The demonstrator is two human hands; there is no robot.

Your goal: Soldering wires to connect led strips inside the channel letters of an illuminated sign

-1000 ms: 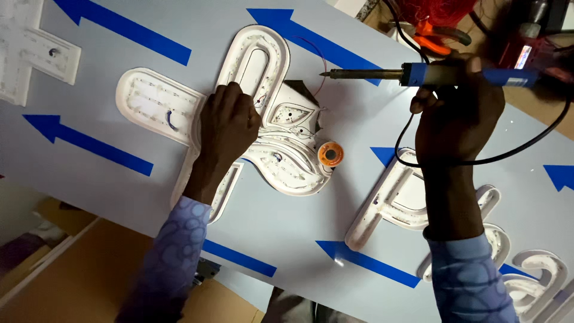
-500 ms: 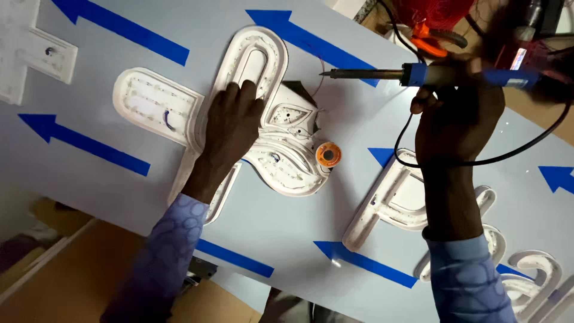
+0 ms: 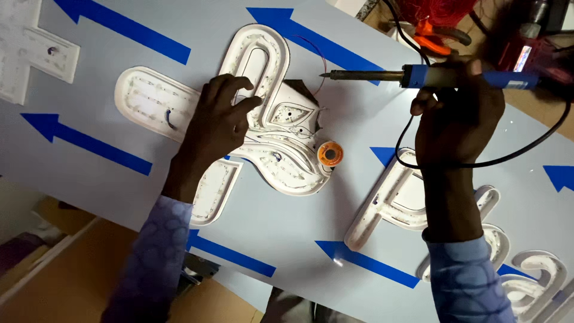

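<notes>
I pinned the white sign shape (image 3: 263, 119) flat with my left hand (image 3: 218, 122), fingers spread on it, and kept my right hand (image 3: 457, 116) clenched around the soldering iron (image 3: 418, 76), tip hovering just right of that shape.

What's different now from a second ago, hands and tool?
Little has changed. The left hand stays pressed on the white sign shape, its fingers shifted slightly. The right hand still grips the blue-handled soldering iron, tip pointing left above the board, clear of the shape. The orange solder spool has not moved.
</notes>
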